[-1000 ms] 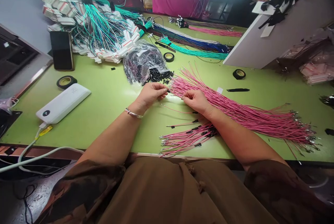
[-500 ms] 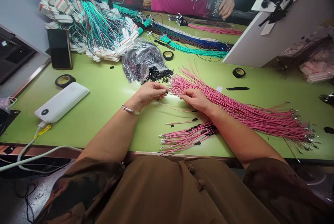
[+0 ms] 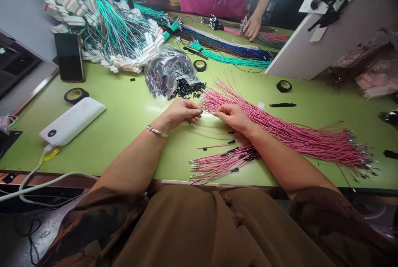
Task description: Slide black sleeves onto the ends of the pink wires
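My left hand (image 3: 182, 112) pinches a small black connector housing (image 3: 201, 112) between thumb and fingertips. Just right of it, the closed fingertips of my right hand (image 3: 234, 118) hold a thin pink wire by its end section. The housing and the wire tip are very close; whether they touch I cannot tell. A large bundle of pink wires (image 3: 289, 134) with metal terminals runs behind and beyond my right hand. Below my hands lies a smaller group of pink wires (image 3: 214, 165), several with black housings on them. Loose black housings (image 3: 186, 88) spill from a clear plastic bag (image 3: 168, 66).
A white power bank (image 3: 73, 121), a phone (image 3: 69, 57) and a tape roll (image 3: 76, 95) are at left. Behind lie teal cables with white connectors (image 3: 115, 22). A black blade-shaped tool (image 3: 282, 105) lies right, near a white panel (image 3: 298, 43). A co-worker's hand (image 3: 253, 26) is across the table.
My left hand has moved slightly right, bringing the housing closer to the wire in my right hand. Across the table, the co-worker's hand has come down and left onto the wires there.
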Demonstrator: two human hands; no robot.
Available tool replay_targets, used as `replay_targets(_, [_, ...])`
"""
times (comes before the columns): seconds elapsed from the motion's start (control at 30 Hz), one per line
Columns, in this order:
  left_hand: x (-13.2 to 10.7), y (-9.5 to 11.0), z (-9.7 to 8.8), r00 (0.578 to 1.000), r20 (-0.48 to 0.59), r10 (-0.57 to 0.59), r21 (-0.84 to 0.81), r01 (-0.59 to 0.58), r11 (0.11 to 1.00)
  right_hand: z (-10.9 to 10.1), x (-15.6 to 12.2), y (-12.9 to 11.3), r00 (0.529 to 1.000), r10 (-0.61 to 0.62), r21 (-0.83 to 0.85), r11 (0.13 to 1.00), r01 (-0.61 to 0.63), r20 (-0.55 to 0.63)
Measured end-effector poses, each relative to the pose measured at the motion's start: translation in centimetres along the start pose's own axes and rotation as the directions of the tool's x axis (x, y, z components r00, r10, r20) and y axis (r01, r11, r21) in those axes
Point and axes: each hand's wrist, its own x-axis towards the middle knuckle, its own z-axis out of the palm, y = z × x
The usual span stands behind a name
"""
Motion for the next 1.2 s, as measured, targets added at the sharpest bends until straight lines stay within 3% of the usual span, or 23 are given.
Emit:
replay_targets(0.17, [0.0,0.1,0.6,0.998,-0.058,0.03,-0.066,-0.034,0.997,0.3,-0.1,0.1,0.998,-0.013,0.048,0.999,0.016,-0.063])
replay_targets(0.3, [0.2,-0.3,1.2,0.994,-0.106,-0.023,-0.15,0.006,0.989,0.5,-0.3,0.1,0.993,-0.037,-0.049,0.998,0.032,-0.111])
replay_targets(0.47, [0.4,-0.8,1.3,0.996,-0.087,-0.026,-0.294,-0.001,0.956,0.7,-0.4,0.5,0.986,-0.16,-0.166,0.975,0.15,-0.049])
replay_targets(0.63, [0.3,-0.8,1.4,0.998,-0.035,0.044,-0.113,-0.047,0.993,0.5,-0.2,0.5,0.989,-0.102,-0.139,0.986,0.086,-0.109])
replay_targets(0.83, [0.0,-0.9,2.1,0.995,0.04,0.095,-0.07,-0.092,0.993,0.7,-0.5,-0.1,0.991,-0.133,-0.133,0.982,0.133,0.005])
replay_targets(0.9, [-0.2,-0.8,2.5,0.992,0.074,0.104,0.022,-0.106,0.994,0.8,-0.6,-0.1,0.988,-0.146,-0.147,0.977,0.152,0.05])
replay_targets(1.07, [-0.5,-0.5,3.2,0.957,0.063,0.283,0.319,-0.288,0.903,0.5,-0.5,-0.2,0.994,-0.085,-0.095,0.991,0.091,0.07])
replay_targets(1.2, [-0.6,-0.4,3.2,0.967,0.11,0.23,0.326,-0.253,0.911,0.2,-0.3,-0.1,0.994,-0.028,-0.089,0.995,0.038,0.106])
